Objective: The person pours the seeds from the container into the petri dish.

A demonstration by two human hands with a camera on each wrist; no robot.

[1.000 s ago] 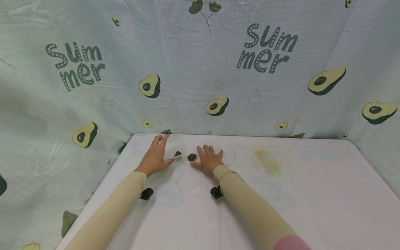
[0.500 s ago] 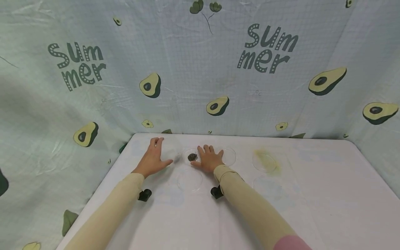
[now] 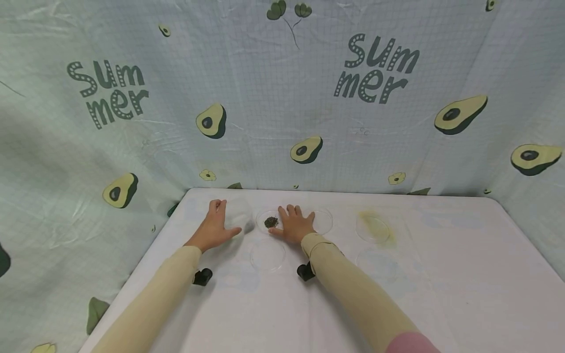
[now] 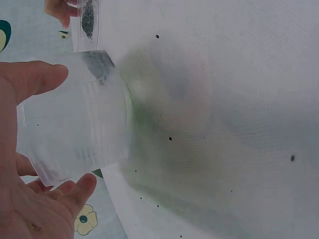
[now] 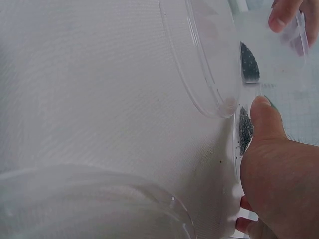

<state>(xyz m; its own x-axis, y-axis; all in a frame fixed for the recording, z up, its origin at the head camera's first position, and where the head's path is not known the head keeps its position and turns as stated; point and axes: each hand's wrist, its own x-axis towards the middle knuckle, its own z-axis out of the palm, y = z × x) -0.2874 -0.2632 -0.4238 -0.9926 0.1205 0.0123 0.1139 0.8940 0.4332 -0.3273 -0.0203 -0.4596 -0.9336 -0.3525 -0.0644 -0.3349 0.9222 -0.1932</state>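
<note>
My left hand (image 3: 211,229) grips a clear plastic container (image 4: 75,119), thumb on one side and fingers on the other. Dark granules (image 4: 98,66) lie gathered in one corner of it. In the right wrist view the container's dark granules (image 5: 249,64) show just beyond my right thumb. Beside the container, a shallow clear dish (image 3: 258,214) holds a small heap of similar dark granules (image 3: 271,222). My right hand (image 3: 295,228) lies with fingers spread at the dish's right side, thumb (image 5: 265,119) along its near edge and index finger at its far edge.
Another clear round dish (image 3: 325,222) stands right of my right hand, and one more (image 3: 267,269) lies nearer me. Further right are faint round outlines beside a yellowish patch (image 3: 378,229). Dark specks (image 4: 170,138) dot the white tabletop. A printed curtain (image 3: 265,98) hangs behind.
My left hand has drawn back slightly toward me and left, carrying the container away from the granule dish. The dark patch at its lip shows less plainly. My right hand stays put.
</note>
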